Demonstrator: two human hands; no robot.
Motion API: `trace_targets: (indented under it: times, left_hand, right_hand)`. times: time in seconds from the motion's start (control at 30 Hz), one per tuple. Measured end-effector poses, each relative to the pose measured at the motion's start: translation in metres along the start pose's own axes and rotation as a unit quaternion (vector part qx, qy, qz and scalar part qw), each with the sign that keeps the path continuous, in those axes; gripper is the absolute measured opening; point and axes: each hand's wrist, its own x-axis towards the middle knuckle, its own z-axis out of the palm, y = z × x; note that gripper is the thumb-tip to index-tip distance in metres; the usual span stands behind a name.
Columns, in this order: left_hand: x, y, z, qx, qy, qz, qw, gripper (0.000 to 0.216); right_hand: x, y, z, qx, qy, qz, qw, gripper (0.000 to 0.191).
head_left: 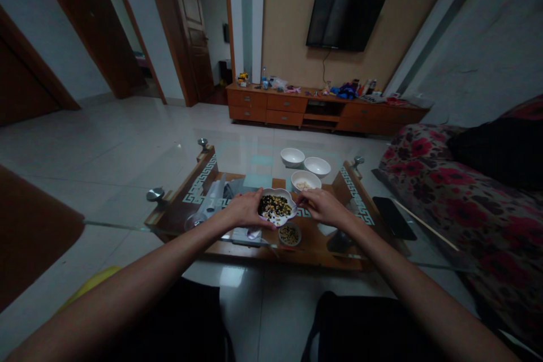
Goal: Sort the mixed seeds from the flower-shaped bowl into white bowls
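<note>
My left hand [250, 209] grips the left side of a white scalloped dish [292, 216], thumb at the near rim. Mixed black, yellow and pale beans [275, 206] lie spread inside it. At the dish's right rim is my right hand [318, 205], its fingers pinched together; what they hold, if anything, is too small to make out. Just below the dish, a small bowl [289, 242] contains more mixed beans. Beyond my right hand stands a white bowl [311, 177] with some pale pieces at its bottom.
Two more white bowls [292, 157] stand farther back on the glass table [173, 167]. A dark phone-like slab [394, 218] and a thin stick [426, 225] lie at right, near the flowered sofa [428, 164]. A low cabinet [288, 103] lines the far wall.
</note>
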Motion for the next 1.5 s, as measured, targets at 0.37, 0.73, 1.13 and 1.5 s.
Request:
trace_targets:
  times: [0.37,0.73,1.13,1.5]
  left_hand:
    - [0.003,-0.004,0.005,-0.005,0.007,0.003,1.000,0.136]
    - [0.002,-0.001,0.001,-0.010,-0.002,0.004,1.000,0.137]
    - [0.001,0.004,-0.006,0.015,-0.022,-0.007,1.000,0.133]
    - [0.002,-0.001,-0.003,0.010,-0.016,0.001,1.000,0.128]
  right_hand:
    - [0.005,-0.004,0.002,0.008,-0.014,-0.013,1.000,0.019]
    - [0.008,-0.001,0.007,0.047,0.030,0.021,0.998,0.010]
    - [-0.007,0.031,-0.011,-0.013,0.231,0.227,0.946,0.021]
    - [-0.003,0.032,-0.010,-0.019,0.165,0.127,0.978,0.034]
